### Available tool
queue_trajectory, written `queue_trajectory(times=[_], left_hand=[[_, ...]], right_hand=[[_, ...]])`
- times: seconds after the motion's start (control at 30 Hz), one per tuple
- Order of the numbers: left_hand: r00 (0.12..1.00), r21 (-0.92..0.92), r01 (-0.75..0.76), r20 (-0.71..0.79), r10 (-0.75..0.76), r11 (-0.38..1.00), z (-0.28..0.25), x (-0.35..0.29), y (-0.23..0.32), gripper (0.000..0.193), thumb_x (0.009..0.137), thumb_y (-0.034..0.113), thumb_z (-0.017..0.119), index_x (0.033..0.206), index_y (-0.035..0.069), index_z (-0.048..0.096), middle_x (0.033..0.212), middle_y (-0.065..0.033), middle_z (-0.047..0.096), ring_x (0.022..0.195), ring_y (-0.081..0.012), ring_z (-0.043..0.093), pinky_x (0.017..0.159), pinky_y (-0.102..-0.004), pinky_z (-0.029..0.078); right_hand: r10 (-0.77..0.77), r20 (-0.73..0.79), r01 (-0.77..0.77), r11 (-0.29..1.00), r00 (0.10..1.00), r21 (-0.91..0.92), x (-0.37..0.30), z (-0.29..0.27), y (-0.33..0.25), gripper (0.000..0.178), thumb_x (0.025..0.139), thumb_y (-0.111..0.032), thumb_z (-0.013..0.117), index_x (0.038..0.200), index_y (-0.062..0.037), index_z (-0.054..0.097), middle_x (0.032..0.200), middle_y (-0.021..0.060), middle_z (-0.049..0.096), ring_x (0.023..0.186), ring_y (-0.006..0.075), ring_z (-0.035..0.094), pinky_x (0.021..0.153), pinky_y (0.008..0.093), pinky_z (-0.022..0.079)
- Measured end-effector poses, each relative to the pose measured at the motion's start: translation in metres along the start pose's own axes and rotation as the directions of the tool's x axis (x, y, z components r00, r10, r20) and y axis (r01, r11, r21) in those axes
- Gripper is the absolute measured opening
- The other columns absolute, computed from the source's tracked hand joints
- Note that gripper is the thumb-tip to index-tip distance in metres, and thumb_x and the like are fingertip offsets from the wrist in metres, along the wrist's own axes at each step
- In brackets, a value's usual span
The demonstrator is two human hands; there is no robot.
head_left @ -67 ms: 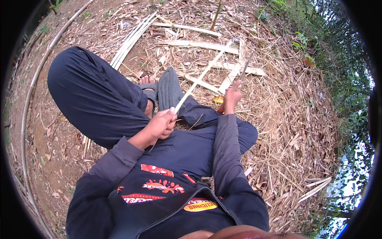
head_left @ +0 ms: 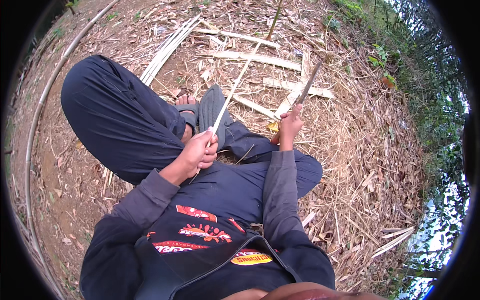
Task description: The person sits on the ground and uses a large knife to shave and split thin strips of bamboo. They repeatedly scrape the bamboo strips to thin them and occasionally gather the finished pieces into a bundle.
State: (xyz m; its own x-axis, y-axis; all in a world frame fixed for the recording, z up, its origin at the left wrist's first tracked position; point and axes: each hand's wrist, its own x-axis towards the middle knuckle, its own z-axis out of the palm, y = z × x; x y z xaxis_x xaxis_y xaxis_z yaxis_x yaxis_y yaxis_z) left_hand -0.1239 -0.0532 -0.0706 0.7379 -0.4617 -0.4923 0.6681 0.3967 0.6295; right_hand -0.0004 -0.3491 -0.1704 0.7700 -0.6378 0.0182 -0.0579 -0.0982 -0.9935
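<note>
My left hand is closed around a thin, pale bamboo strip above my lap. From my fist the strip slants up and away, past the dark sandal, and its short tail end shows below the hand. Out to the right, my right hand grips a knife with a long, dark blade pointing up and away. Part of its handle is hidden by my fingers. The blade and the held strip are apart.
Wide split bamboo slats lie on the leaf litter ahead. A bundle of narrow strips rests beyond my left knee. A long pole curves along the left. A thin upright stem stands at the back; shavings cover the right.
The strip in my left hand has swung leftward and now stands steeper. The knife in my right hand has turned, showing more of its blade's flat side.
</note>
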Motion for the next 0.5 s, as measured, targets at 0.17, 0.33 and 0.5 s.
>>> queue_trajectory(times=[0.17, 0.33, 0.5], left_hand=[[0.989, 0.140, -0.134, -0.037, 0.141, 0.981, 0.010, -0.003, 0.000, 0.030, 0.108, 0.041, 0.036, 0.095, 0.014, 0.043, 0.069, 0.0028, 0.039, 0.044, -0.0060, 0.033, 0.038, -0.0205, 0.030], [0.978, 0.146, -0.172, -0.096, 0.187, 0.974, 0.015, -0.004, -0.001, 0.026, 0.109, 0.037, 0.038, 0.097, 0.014, 0.043, 0.071, 0.0020, 0.040, 0.047, -0.0054, 0.034, 0.038, -0.0207, 0.031], [0.987, 0.167, -0.116, -0.093, 0.133, 0.979, 0.011, -0.003, -0.003, 0.025, 0.109, 0.037, 0.038, 0.101, 0.014, 0.044, 0.070, 0.0022, 0.040, 0.045, -0.0050, 0.032, 0.037, -0.0208, 0.028]], right_hand=[[-0.034, 0.465, -0.060, 0.981, 0.885, 0.186, -0.054, 0.011, -0.022, 0.057, 0.098, -0.049, 0.060, 0.072, 0.0015, 0.067, 0.050, -0.0046, 0.045, 0.041, 0.0037, 0.040, 0.040, 0.0222, 0.028], [-0.016, 0.773, -0.185, 0.968, 0.635, 0.173, -0.110, 0.024, -0.042, 0.047, 0.100, -0.042, 0.060, 0.090, 0.0026, 0.071, 0.057, -0.0067, 0.046, 0.047, 0.0023, 0.040, 0.042, 0.0218, 0.030], [-0.355, 0.717, 0.209, 0.935, 0.600, 0.288, -0.124, 0.031, -0.029, 0.056, 0.099, -0.053, 0.055, 0.088, -0.0011, 0.071, 0.059, 0.0021, 0.056, 0.049, 0.0119, 0.050, 0.047, 0.0277, 0.038]])
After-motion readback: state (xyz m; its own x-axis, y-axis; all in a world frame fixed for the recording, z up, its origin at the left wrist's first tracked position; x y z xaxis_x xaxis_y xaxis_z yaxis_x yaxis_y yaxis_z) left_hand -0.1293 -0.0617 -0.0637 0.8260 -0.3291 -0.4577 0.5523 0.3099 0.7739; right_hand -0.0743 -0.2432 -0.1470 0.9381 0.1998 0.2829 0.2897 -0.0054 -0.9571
